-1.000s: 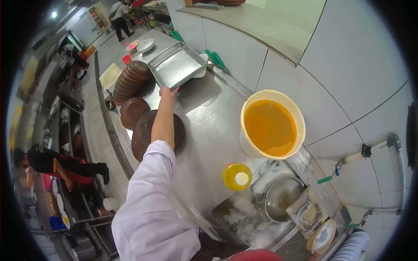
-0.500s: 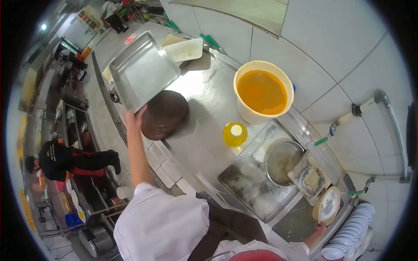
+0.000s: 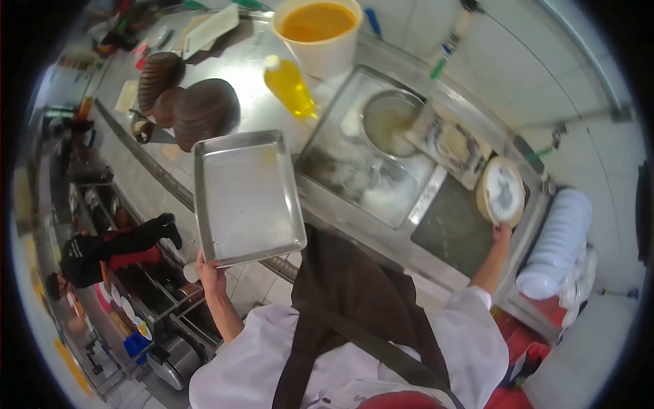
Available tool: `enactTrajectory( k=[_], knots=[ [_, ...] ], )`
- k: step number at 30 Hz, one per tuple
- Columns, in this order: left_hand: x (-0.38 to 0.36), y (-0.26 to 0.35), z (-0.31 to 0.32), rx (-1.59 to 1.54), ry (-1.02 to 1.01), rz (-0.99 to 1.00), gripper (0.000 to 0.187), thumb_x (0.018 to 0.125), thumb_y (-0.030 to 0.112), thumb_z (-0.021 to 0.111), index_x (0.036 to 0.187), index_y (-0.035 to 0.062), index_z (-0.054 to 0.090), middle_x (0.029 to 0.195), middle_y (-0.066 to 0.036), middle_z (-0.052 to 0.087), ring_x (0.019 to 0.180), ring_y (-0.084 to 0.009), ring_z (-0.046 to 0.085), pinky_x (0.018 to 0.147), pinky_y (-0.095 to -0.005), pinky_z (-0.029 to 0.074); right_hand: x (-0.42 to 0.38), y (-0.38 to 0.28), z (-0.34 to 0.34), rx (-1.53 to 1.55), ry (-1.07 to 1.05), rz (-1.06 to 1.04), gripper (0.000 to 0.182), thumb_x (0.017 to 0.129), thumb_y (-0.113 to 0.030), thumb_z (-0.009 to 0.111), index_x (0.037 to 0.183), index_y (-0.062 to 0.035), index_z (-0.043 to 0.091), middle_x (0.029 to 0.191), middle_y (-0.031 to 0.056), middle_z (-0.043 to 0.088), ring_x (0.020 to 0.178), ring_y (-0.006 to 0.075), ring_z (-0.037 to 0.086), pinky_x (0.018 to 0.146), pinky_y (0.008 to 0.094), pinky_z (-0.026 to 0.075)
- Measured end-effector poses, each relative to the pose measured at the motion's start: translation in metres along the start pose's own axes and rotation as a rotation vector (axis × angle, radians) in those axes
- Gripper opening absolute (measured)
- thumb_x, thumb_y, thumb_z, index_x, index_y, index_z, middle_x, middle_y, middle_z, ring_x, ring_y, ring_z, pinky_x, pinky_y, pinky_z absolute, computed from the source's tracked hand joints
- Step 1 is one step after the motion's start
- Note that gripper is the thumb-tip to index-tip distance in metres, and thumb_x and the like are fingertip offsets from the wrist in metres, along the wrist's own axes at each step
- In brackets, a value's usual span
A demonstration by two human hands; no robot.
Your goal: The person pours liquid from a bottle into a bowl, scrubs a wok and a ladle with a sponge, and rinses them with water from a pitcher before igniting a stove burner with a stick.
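My left hand (image 3: 212, 274) grips the near left corner of a rectangular metal tray (image 3: 248, 194), its inside facing up. The tray hangs in front of the counter's edge, left of my apron. Low on the right, my right hand (image 3: 502, 234) is closed on the rim of a round cream-coloured bowl (image 3: 482, 193) with white foam in it. That bowl is over the corner of the right sink basin (image 3: 449, 232). Beside it lies a flat, foam-smeared piece (image 3: 449, 143). The left basin (image 3: 340, 160) contains sudsy water and a round metal pot (image 3: 393, 123).
A cream bucket (image 3: 320, 51) of orange liquid stands at the wall, near a yellow bottle (image 3: 289, 86). Stacked brown dishes (image 3: 206, 112) sit on the steel counter. Stacked white bowls (image 3: 557, 242) are at right. Left, a person in black (image 3: 95, 258) is by shelving.
My left hand has brought the metal tray back from above the far counter towards my body. The view has shifted, and more brown dishes show. My right hand still has the bowl.
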State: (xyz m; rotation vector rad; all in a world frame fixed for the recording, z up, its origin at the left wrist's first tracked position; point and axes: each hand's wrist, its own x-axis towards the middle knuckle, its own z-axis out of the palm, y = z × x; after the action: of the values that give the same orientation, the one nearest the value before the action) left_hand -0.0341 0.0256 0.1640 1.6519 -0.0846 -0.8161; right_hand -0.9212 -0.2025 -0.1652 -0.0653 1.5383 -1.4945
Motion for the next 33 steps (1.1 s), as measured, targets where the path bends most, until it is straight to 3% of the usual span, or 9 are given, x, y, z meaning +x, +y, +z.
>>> enactTrajectory(
  k=[8, 12, 16, 19, 22, 25, 27, 30, 33],
  knots=[
    [-0.026, -0.030, 0.108, 0.155, -0.500, -0.082, 0.065, 0.065, -0.008, 0.035, 0.129, 0.0004, 0.041, 0.101, -0.012, 0.055, 0.080, -0.0240, 0.060, 0.056, -0.0357, 0.055, -0.066, -0.032, 0.064, -0.056, 0.118, 0.016, 0.040, 0.072, 0.011, 0.043, 0.111, 0.0050, 0.044, 0.104, 0.0150, 0.054, 0.089, 0.0297, 0.058, 0.062, 0.0355, 0.054],
    [-0.019, -0.041, 0.182, 0.240, -0.441, -0.101, 0.051, 0.069, 0.000, 0.040, 0.120, -0.0037, 0.045, 0.098, -0.016, 0.053, 0.073, -0.0265, 0.059, 0.055, -0.0444, 0.058, -0.079, -0.036, 0.069, -0.081, 0.100, 0.017, 0.036, 0.071, 0.010, 0.044, 0.106, 0.0062, 0.046, 0.101, 0.0153, 0.054, 0.085, 0.0299, 0.059, 0.065, 0.0384, 0.055],
    [-0.016, -0.056, 0.226, 0.243, -0.479, -0.037, 0.046, 0.070, 0.001, 0.044, 0.116, -0.0038, 0.045, 0.100, -0.017, 0.052, 0.076, -0.0285, 0.059, 0.050, -0.0419, 0.056, -0.063, -0.035, 0.063, -0.143, 0.063, 0.006, 0.035, 0.070, 0.010, 0.044, 0.105, 0.0084, 0.046, 0.101, 0.0162, 0.054, 0.089, 0.0312, 0.058, 0.067, 0.0415, 0.055],
    [-0.003, -0.098, 0.255, 0.358, -0.342, -0.008, 0.043, 0.073, 0.003, 0.047, 0.116, -0.0035, 0.043, 0.099, -0.017, 0.052, 0.082, -0.0317, 0.058, 0.061, -0.0438, 0.054, -0.068, -0.038, 0.065, -0.120, 0.068, 0.008, 0.029, 0.073, 0.008, 0.046, 0.102, 0.0066, 0.046, 0.098, 0.0160, 0.054, 0.084, 0.0305, 0.059, 0.061, 0.0390, 0.054],
    [0.067, -0.159, 0.287, 0.310, -0.245, 0.363, 0.042, 0.077, 0.006, 0.048, 0.118, -0.0033, 0.041, 0.102, -0.018, 0.053, 0.087, -0.0339, 0.056, 0.078, -0.0428, 0.047, -0.074, -0.040, 0.072, -0.121, 0.087, 0.025, 0.025, 0.075, 0.006, 0.047, 0.100, 0.0053, 0.046, 0.095, 0.0151, 0.054, 0.078, 0.0292, 0.059, 0.054, 0.0357, 0.054],
    [0.111, -0.162, 0.316, 0.529, -0.225, 0.520, 0.043, 0.082, 0.010, 0.047, 0.123, 0.0028, 0.038, 0.116, -0.023, 0.048, 0.096, -0.0325, 0.055, 0.081, -0.0382, 0.045, -0.082, -0.039, 0.079, -0.098, 0.085, 0.031, 0.025, 0.074, 0.006, 0.047, 0.099, 0.0056, 0.046, 0.095, 0.0151, 0.053, 0.077, 0.0289, 0.059, 0.054, 0.0361, 0.054],
    [0.141, -0.171, 0.320, 0.661, -0.347, 0.735, 0.042, 0.080, 0.012, 0.052, 0.117, -0.0052, 0.041, 0.111, -0.028, 0.050, 0.099, -0.0404, 0.052, 0.088, -0.0434, 0.039, -0.081, -0.038, 0.079, -0.062, 0.072, 0.021, 0.025, 0.074, 0.006, 0.047, 0.099, 0.0057, 0.046, 0.095, 0.0151, 0.053, 0.077, 0.0288, 0.059, 0.053, 0.0364, 0.054],
    [0.121, -0.143, 0.331, 1.130, -0.466, 0.664, 0.049, 0.082, 0.018, 0.055, 0.120, -0.0063, 0.038, 0.114, -0.030, 0.048, 0.104, -0.0428, 0.049, 0.089, -0.0443, 0.039, -0.073, -0.028, 0.080, -0.061, 0.085, 0.044, 0.025, 0.074, 0.006, 0.047, 0.099, 0.0050, 0.046, 0.096, 0.0153, 0.053, 0.077, 0.0293, 0.059, 0.053, 0.0370, 0.053],
    [0.122, -0.180, 0.342, 1.007, -0.377, 0.900, 0.052, 0.083, 0.021, 0.056, 0.122, -0.0064, 0.035, 0.115, -0.031, 0.047, 0.105, -0.0442, 0.048, 0.088, -0.0455, 0.040, -0.081, -0.027, 0.088, -0.005, 0.103, 0.092, 0.022, 0.074, 0.006, 0.049, 0.096, 0.0018, 0.048, 0.093, 0.0123, 0.053, 0.075, 0.0286, 0.057, 0.052, 0.0357, 0.052]
  ],
)
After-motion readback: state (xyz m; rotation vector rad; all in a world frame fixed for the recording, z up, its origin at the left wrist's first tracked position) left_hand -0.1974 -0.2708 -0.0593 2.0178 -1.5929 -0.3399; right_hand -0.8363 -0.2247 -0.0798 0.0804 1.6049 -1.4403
